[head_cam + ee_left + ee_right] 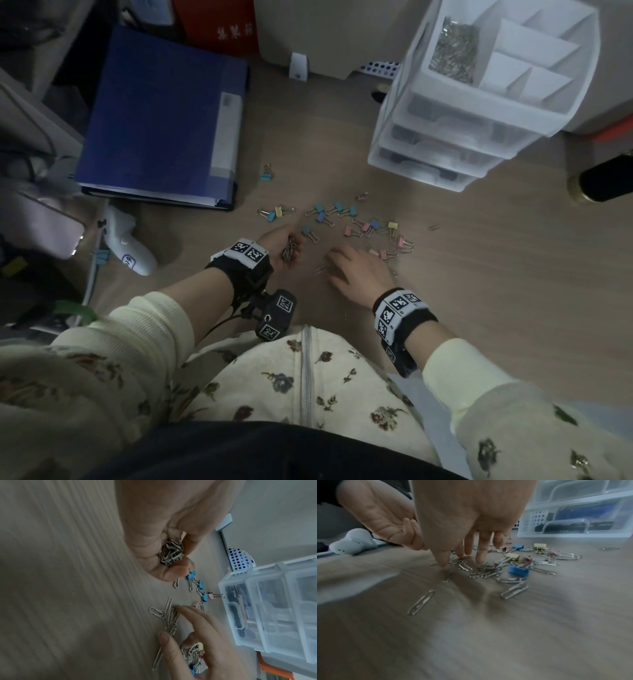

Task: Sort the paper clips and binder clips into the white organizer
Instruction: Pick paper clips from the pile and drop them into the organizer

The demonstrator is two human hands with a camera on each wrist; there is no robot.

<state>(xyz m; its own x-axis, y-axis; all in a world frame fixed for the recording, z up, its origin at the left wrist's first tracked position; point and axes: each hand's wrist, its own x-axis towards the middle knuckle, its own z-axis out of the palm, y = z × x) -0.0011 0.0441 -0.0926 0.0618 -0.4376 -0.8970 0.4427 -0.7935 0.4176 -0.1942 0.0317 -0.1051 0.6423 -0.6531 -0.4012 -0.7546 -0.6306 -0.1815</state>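
Observation:
My left hand lies palm up on the wooden table, fingers curled round a bunch of silver paper clips. Just to its right, my right hand reaches palm down, and its straight fingertips touch loose paper clips on the table without holding any. Several pastel binder clips lie scattered beyond both hands. The white organizer stands at the far right on clear drawers. Its top left compartment holds a pile of paper clips, while the other compartments look empty.
A blue ring binder lies at the far left, with a white handheld device in front of it. One blue binder clip sits apart near the binder. A lone paper clip lies to the right. A dark bottle lies at the right edge.

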